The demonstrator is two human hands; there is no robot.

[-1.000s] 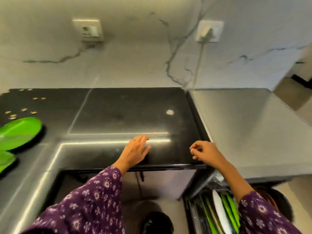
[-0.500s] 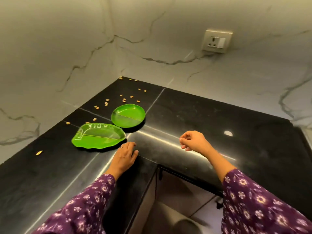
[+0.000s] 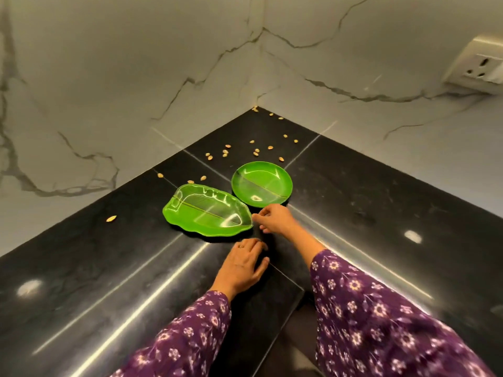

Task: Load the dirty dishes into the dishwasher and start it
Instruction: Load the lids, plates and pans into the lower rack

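Two green dishes lie on the black countertop [image 3: 367,202] near its corner: a leaf-shaped plate [image 3: 206,210] and, just behind it to the right, a round plate [image 3: 261,183]. My right hand [image 3: 275,217] reaches in between them, its fingertips at the pointed right end of the leaf-shaped plate and holding nothing. My left hand [image 3: 242,263] rests flat on the counter just in front of the leaf plate, fingers slightly apart, empty. The dishwasher is out of view.
Several pale nut shells [image 3: 226,152] are scattered on the counter behind the plates, one lone shell [image 3: 111,218] at the left. Marble walls meet in the corner [image 3: 255,104]. A wall socket [image 3: 479,68] sits at the upper right.
The view has swung left from the dishwasher side to the counter corner. My right hand has moved forward to the tip of the leaf plate; my left hand stays flat on the counter.
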